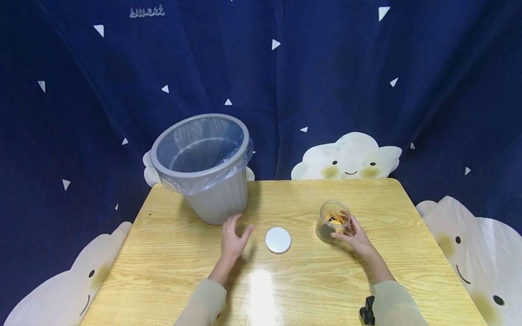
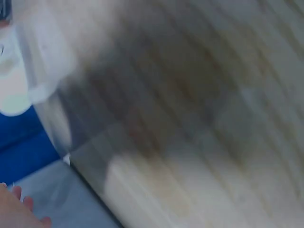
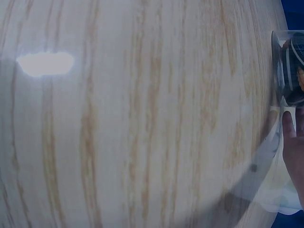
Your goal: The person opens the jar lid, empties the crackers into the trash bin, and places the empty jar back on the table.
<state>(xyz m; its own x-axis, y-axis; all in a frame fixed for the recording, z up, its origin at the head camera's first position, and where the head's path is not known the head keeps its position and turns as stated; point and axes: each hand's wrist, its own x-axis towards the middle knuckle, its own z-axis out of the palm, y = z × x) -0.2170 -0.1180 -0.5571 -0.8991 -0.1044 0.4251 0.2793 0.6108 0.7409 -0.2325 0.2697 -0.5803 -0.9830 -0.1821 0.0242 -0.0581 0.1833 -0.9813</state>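
one clear jar [image 1: 333, 221] with orange snacks inside stands lidless toward the table's [image 1: 171, 267] right edge, and the right hand [image 1: 354, 234] curls its fingers round its side. one white lid [image 1: 277, 239] lies flat mid-table, apart from the jar. the left hand [image 1: 233, 237] hovers, fingers spread and holding nothing, between the lid and the one grey lined bin [image 1: 204, 165] at the far left corner.
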